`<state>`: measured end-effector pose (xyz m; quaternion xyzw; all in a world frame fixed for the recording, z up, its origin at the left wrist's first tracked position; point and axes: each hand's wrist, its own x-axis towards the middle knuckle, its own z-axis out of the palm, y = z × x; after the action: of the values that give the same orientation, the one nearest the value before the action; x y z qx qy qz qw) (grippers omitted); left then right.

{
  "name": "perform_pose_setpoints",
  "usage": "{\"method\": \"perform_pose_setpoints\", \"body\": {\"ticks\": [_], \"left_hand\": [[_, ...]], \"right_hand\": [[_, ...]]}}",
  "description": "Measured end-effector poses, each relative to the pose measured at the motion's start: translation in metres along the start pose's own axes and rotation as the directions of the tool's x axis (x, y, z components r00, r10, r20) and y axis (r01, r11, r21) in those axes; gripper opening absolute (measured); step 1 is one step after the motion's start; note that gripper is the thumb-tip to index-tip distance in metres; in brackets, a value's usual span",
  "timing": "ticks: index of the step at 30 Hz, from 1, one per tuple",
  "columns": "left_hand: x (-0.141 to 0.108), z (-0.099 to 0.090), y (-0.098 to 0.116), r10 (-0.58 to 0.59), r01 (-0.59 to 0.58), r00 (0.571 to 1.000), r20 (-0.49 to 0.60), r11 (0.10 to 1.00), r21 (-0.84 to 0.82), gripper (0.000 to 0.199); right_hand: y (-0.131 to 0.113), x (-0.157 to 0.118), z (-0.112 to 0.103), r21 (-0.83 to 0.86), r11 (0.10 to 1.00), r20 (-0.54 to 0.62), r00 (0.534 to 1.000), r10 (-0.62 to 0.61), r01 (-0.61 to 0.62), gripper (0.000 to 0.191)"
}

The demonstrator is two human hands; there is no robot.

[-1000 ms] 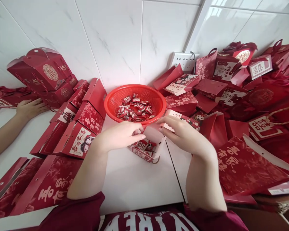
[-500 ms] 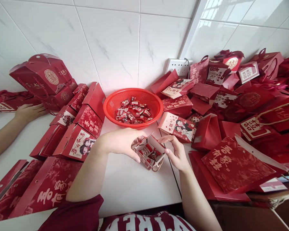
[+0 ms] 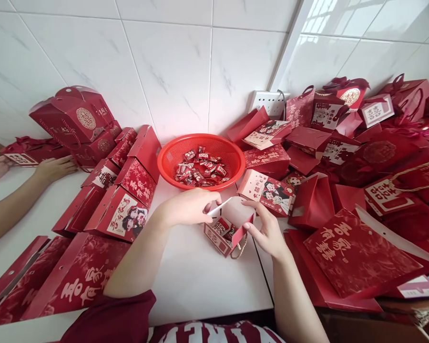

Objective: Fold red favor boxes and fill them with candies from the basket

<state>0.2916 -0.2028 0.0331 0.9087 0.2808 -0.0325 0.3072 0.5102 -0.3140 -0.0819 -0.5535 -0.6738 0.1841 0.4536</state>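
Box (image 3: 216,240), red, open-topped, sweets (image 3: 222,226) inside; between both hands, on the near side of the basket (image 3: 171,157).
Left hand (image 3: 186,206): pinching a white flap (image 3: 219,208), so far as the partly hidden fingertips show. Right hand (image 3: 270,233): grasping the box's right side, thumb against fingers, probably to steady it against the flap's push. Cord (image 3: 239,250): looped outside, on the near right, away from the opening. Basket: by the wall (image 3: 178,71), more sweets loose in it, presumably central for reach from either side. Left boxes (image 3: 136,186): in rows, seemingly to keep them apart from the jumbled right pile (image 3: 361,247). Against half a second ago: left thumb lifted from the box's near side to the flap; flap now angled over the opening; right hand still at its side.
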Motion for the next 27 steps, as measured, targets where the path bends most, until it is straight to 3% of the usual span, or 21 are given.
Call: {"method": "perform_pose_setpoints", "body": {"ticks": [3,5,8,10,13,19,23,25,27], "left_hand": [[0.001,0.001,0.0,0.099,-0.1,0.995,-0.034,0.995,-0.02,0.023],[0.003,0.003,-0.002,0.157,-0.156,0.988,0.013,0.988,-0.009,0.039],[0.006,0.006,-0.009,0.175,-0.176,0.979,0.105,0.984,0.009,0.058],[0.008,0.007,-0.013,0.148,-0.152,0.984,0.101,0.988,0.03,0.052],[0.011,0.012,-0.017,0.094,-0.098,0.991,0.097,0.994,0.04,0.037],[0.025,0.026,-0.017,-0.063,0.055,0.992,0.108,0.995,0.08,0.033],[0.028,0.033,-0.009,-0.164,0.167,0.986,-0.035,0.978,0.126,0.042],[0.026,0.036,-0.003,-0.123,0.142,0.983,-0.136,0.98,0.139,0.048],[0.022,0.043,0.002,-0.063,0.092,0.982,-0.178,0.983,0.161,0.041]], "right_hand": [[0.001,0.0,0.006,-0.032,0.985,0.02,0.985,0.169,-0.168,0.042],[0.0,0.0,0.011,0.013,0.979,0.025,0.979,0.202,-0.202,0.046],[-0.004,0.0,0.018,0.136,0.983,-0.023,0.992,0.126,-0.122,0.06],[-0.005,-0.001,0.018,0.157,0.985,-0.022,0.997,0.075,-0.071,0.06],[-0.004,-0.003,0.015,0.074,0.996,0.074,0.997,0.038,-0.044,0.046],[0.001,-0.002,0.011,0.075,0.997,0.171,0.984,-0.044,0.032,0.036],[-0.004,-0.001,0.013,0.049,0.999,0.281,0.96,-0.013,-0.001,0.034],[-0.007,0.0,0.013,0.058,0.998,0.314,0.95,0.002,-0.022,0.035],[-0.008,-0.001,0.013,0.066,0.997,0.316,0.949,0.007,-0.029,0.033]]}}
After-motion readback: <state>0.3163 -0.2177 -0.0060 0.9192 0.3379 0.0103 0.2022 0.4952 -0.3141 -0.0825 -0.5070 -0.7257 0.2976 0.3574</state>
